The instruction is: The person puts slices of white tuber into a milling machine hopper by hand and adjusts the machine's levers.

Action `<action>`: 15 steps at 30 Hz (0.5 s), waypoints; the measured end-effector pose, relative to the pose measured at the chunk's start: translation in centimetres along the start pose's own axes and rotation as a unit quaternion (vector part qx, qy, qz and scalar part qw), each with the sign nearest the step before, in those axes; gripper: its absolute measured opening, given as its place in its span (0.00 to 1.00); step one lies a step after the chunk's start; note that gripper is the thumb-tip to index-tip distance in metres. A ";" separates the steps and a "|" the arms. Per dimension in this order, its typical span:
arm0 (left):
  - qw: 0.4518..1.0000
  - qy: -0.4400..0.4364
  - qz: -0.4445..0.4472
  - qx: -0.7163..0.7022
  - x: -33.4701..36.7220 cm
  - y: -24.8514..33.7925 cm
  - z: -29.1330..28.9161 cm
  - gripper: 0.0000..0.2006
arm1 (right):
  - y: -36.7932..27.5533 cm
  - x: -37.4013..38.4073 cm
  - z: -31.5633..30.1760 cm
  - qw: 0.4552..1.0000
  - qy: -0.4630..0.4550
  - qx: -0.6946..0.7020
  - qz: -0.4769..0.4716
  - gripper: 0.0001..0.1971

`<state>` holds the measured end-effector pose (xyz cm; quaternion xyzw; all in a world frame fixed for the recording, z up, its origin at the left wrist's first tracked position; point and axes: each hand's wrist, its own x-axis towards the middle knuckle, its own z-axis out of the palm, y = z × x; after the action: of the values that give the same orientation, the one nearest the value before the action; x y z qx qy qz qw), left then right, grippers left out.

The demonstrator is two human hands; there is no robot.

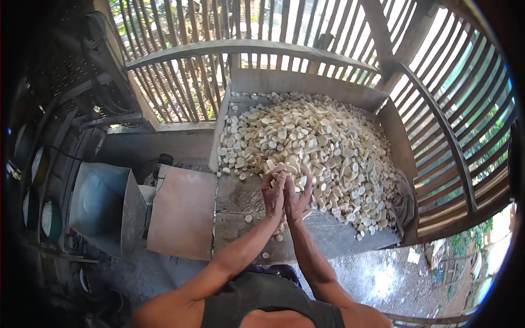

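Observation:
A big heap of pale, round, dry-looking slices [322, 136] lies on a wooden bench [322, 232] with raised boards at its back and sides. At the heap's near edge, my left hand [273, 194] and my right hand [297, 198] are pressed side by side, fingers curled into a cup. Several slices [293, 168] sit between the two hands, held up at the fingers. Some slices below the hands are partly hidden by my wrists. A few loose slices [249, 218] are scattered on the bench close to my left forearm.
Left of the bench are a flat reddish-brown board [183, 212] and a metal hopper [104, 202]. A crumpled dark cloth [403, 203] lies at the heap's right edge. Slatted wooden walls [454, 104] stand behind and to the right.

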<state>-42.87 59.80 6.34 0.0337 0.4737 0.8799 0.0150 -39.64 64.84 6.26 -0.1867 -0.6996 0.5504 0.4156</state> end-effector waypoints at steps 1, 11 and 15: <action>1.000 0.003 -0.004 -0.008 0.1 0.1 0.1 0.11 | -0.2 0.2 0.0 0.998 -0.003 0.054 0.033 0.24; 0.970 0.039 0.194 0.143 -0.3 6.0 1.6 0.10 | -8.3 0.8 1.0 0.981 -0.050 0.159 0.097 0.21; 0.936 0.038 0.305 0.171 1.0 11.3 1.8 0.12 | -10.7 2.1 3.6 0.981 -0.064 0.184 0.002 0.20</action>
<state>-43.69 55.18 16.79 0.1448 0.5844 0.7483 -0.2784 -41.61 60.64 16.72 -0.0727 -0.6115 0.6812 0.3960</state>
